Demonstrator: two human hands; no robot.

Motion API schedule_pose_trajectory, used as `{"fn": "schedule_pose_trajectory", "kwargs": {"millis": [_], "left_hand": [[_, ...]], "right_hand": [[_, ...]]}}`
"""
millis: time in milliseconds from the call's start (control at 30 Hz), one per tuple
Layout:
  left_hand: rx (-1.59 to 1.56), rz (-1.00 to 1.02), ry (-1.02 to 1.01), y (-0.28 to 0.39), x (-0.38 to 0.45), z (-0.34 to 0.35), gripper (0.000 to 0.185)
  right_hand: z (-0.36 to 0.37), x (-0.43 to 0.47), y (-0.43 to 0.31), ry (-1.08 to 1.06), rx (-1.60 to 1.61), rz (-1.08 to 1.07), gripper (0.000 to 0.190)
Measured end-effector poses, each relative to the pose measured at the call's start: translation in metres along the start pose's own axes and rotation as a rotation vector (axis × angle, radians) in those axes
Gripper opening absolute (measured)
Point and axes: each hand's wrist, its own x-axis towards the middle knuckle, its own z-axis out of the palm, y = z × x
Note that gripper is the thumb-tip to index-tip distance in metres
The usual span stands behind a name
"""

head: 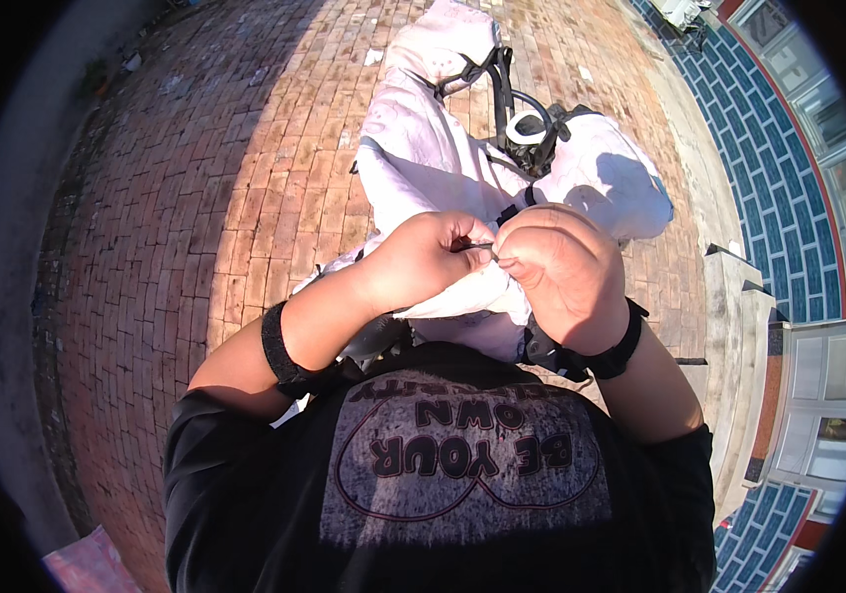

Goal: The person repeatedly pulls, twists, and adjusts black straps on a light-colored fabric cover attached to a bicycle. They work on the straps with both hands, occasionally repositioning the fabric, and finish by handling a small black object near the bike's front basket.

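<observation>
My left hand and my right hand meet in front of my chest. Between the fingertips of both runs a thin dark cord or strap; its full shape is hidden by the fingers. Just below them hangs a white piece of fabric, which the left hand touches. Beyond the hands spreads a large pale pink fabric cover with black straps, draped over something I cannot make out. One bulging part of the cover lies to the right.
A white ring-shaped part sits among black parts beside the cover. Dark rounded parts show under my left forearm. Brick paving surrounds everything. Along the right run a concrete step and a blue brick-patterned wall with windows.
</observation>
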Motion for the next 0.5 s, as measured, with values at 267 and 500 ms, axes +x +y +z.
{"fn": "schedule_pose_trajectory", "kwargs": {"millis": [267, 500], "left_hand": [[0.251, 0.114, 0.148, 0.005, -0.008, 0.003, 0.014], [0.401, 0.341, 0.189, 0.013, -0.011, 0.004, 0.012]], "right_hand": [[-0.108, -0.004, -0.064, 0.219, 0.231, 0.006, 0.026], [-0.117, -0.027, -0.09, 0.371, -0.013, -0.284, 0.032]]}}
